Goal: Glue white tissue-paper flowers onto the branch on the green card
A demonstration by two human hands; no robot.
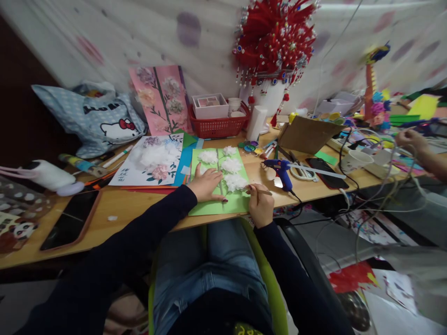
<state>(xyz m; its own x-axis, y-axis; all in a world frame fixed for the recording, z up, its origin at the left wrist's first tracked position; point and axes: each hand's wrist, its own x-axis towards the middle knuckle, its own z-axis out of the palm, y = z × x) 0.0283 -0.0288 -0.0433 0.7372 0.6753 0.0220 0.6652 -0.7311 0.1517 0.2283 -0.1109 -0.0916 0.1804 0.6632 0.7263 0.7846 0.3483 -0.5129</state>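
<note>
A light green sheet [203,208] lies at the table's front edge, bearing several ruffled white flowers [232,165] and a grey-green stem strip down its middle. My left hand [206,185] rests flat on its left part, fingers spread, partly covering a flower. My right hand [261,207] is at the sheet's right edge, closed around a slim brown stick-like tool [264,192]. The tool's tip is close to the lower right flower; whether they touch I cannot tell. A blue glue gun [282,174] lies on the table to the right.
Left are a flower picture [122,175] on white paper and a phone [71,218]. Behind stand a red basket [220,128] and a red beaded headdress [275,42]. Right lie another phone [326,172], a paper cup [356,160] and hanging cables. Another person's hand [412,139] is far right.
</note>
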